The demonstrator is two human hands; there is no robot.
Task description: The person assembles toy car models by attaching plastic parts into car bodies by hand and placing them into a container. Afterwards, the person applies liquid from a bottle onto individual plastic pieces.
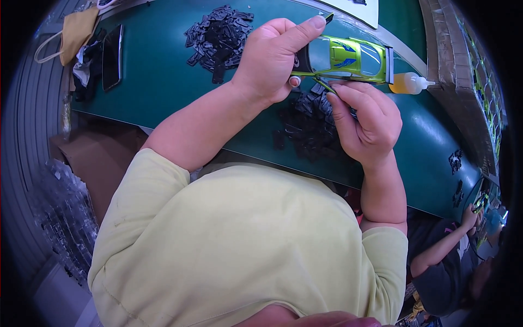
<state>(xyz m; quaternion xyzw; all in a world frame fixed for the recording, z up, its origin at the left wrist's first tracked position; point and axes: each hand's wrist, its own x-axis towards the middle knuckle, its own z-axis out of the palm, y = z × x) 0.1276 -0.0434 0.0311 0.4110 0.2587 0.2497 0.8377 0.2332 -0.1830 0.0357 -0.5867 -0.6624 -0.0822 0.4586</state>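
Note:
A lime-green toy car (353,59) with blue decals, a black front end and a dark rear wing is held over the table. My left hand (275,54) is closed around its front end, thumb on top and fingertips beneath. The near door (325,85) swings out from the body, and my right hand (370,117) pinches it between thumb and forefinger. On the far side another dark-and-green part (329,18) sticks out by my left thumb. Under my hands lies a loose pile of small black plastic parts (308,128), partly hidden by my right hand.
Another heap of black parts (218,38) lies on the green table (158,71). A phone (113,57) is at the left edge. A small bottle of amber liquid (408,83) lies right of the car, near a cardboard box wall (455,65). A co-worker's arm (444,248) shows at lower right.

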